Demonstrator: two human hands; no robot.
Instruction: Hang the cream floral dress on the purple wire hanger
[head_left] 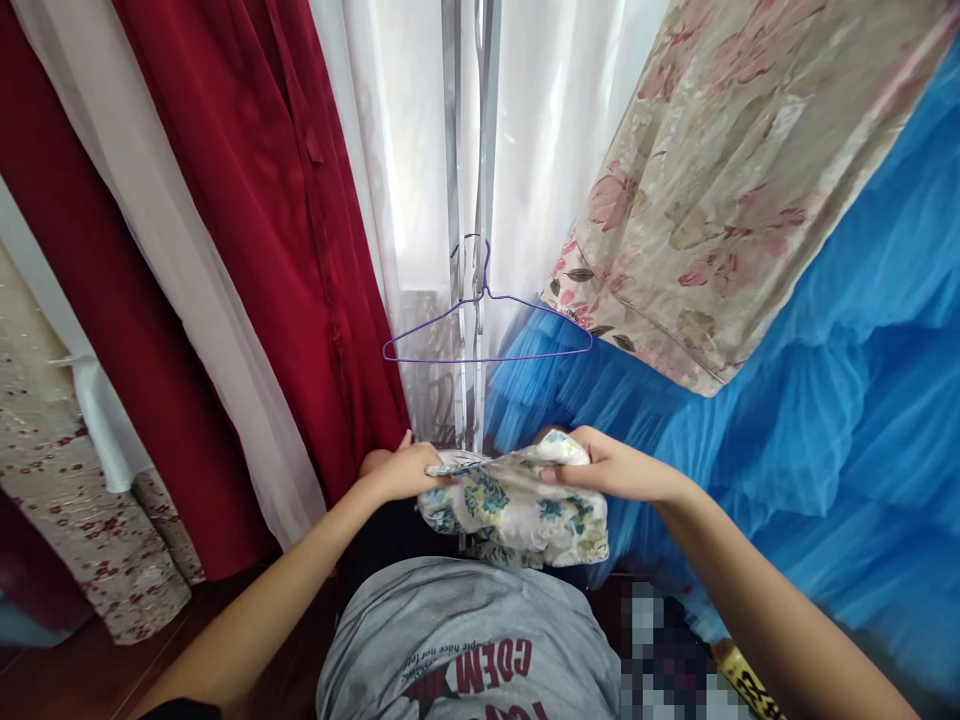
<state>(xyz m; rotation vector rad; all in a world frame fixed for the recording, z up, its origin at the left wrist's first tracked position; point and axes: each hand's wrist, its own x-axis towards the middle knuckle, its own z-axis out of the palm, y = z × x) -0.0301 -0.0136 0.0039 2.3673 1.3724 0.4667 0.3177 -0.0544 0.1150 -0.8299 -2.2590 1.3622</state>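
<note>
Your left hand (405, 472), reaching forward and inward, grips the floral cloth (517, 512) with its fingers at the left edge; the cloth spans both hands, near your shirt (465, 640). Your right hand (619, 468), angled inward too, grasps its upper right part.

At the bottom centre of the frame, the grey shirt (465, 600) carries dark red capitals, turned upside down and creased; they look like "COEM", with further letters cut off by the lower edge. A line of smaller dark script above them is too distorted to read surely. At lower right, a yellow item (739, 672) bears bold black characters, not legible.
</note>
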